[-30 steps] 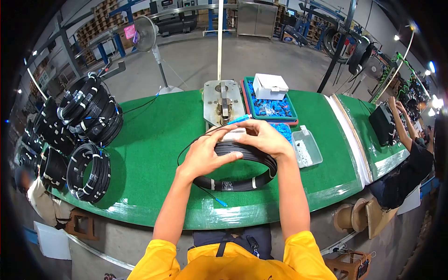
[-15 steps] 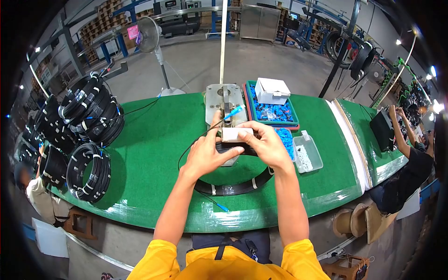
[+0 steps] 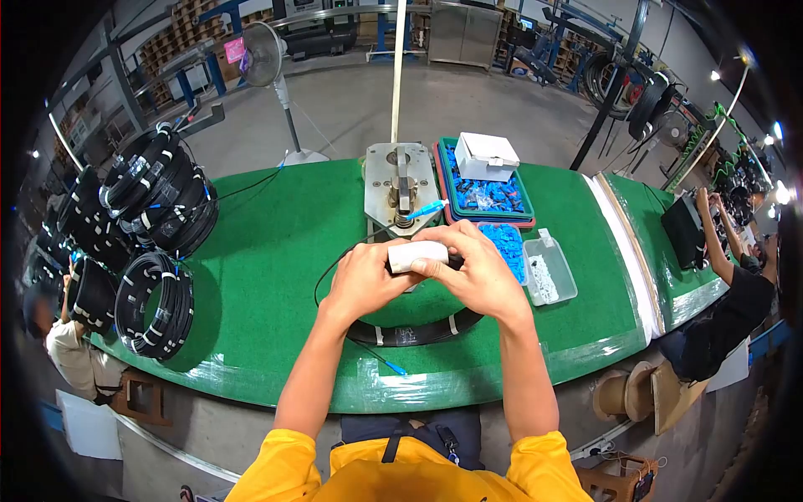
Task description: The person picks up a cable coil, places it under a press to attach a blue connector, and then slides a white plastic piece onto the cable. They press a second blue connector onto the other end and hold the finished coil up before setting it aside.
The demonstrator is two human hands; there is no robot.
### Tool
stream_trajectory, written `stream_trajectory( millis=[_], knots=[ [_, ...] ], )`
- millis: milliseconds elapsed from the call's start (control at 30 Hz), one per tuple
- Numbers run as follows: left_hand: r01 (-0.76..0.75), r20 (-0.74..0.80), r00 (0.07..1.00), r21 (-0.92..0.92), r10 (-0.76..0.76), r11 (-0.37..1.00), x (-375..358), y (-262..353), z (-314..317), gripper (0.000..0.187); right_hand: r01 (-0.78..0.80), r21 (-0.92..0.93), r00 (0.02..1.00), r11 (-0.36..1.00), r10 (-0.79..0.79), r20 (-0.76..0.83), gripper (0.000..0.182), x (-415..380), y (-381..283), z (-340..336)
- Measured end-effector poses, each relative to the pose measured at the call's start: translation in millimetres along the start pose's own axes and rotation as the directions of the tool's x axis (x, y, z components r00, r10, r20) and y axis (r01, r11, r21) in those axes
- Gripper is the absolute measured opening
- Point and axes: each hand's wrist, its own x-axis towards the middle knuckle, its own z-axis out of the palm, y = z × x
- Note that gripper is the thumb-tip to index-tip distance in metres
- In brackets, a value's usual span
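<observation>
A curved table (image 3: 276,243) covered in green felt-like cloth fills the middle, its near edge wrapped in clear shiny film. At its left end, bundles of black cable (image 3: 155,305) banded with white strips are stacked — the ones further left are cut off by the dark edge of the lens. A grey metal block (image 3: 400,186) with a slot stands at the far side, beside a green tray (image 3: 481,194) of small blue parts with a white box (image 3: 485,155) on top. A clear plastic tub (image 3: 548,269) sits near the right hand (image 3: 477,272). On the cloth before the person lies a flat black cable coil (image 3: 414,333), its far arc hidden behind the hands. The left hand (image 3: 361,280) and the right are pressed together, both clamped on a white strip (image 3: 416,253) wrapped over the coil's upper part. What lies under the strip is hard to make out.
</observation>
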Motion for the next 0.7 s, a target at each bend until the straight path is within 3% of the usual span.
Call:
stream_trajectory(
  millis=[167,233,300,367,433,500,567,700],
  knots=[
    [0.022,0.012,1.000,-0.022,-0.022,1.000,0.5,0.8,0.6,0.040,-0.005,-0.048,1.000,0.999,0.005,0.002,0.038,1.6,-2.9,-1.3],
    [0.054,0.036,0.998,-0.021,-0.053,0.998,1.1,2.9,-1.4,0.039,-0.105,0.283,0.994,0.953,0.091,0.063,0.035,5.6,-4.6,-2.6],
    [0.120,0.054,0.991,0.065,-0.124,0.991,1.2,5.9,-3.6,0.037,-0.145,0.281,0.989,0.949,0.135,0.055,0.034,5.9,-3.3,-0.9],
    [0.077,0.035,0.996,0.041,-0.079,0.996,1.8,5.7,-2.1,0.036,-0.186,0.282,0.983,0.941,0.179,0.049,0.034,5.9,-1.6,3.1],
    [0.037,0.021,0.999,0.017,-0.037,0.999,2.0,2.1,0.0,0.035,-0.129,0.481,0.985,0.867,0.170,-0.042,0.035,5.2,0.2,8.4],
    [0.035,-0.006,0.999,0.012,-0.035,0.999,4.1,-3.9,2.8,0.034,-0.119,0.523,0.985,0.844,0.167,-0.046,0.039,4.3,3.6,10.6],
    [0.028,-0.024,0.999,0.026,-0.027,0.999,4.7,-9.1,5.7,0.034,-0.265,0.692,0.934,0.671,0.357,0.012,0.042,-1.8,-1.0,14.4],
    [0.043,-0.050,0.998,0.095,-0.038,0.995,6.2,-16.6,7.1,0.036,-0.248,0.810,0.907,0.531,0.420,0.002,0.042,-15.9,-5.5,34.7]
  ],
)
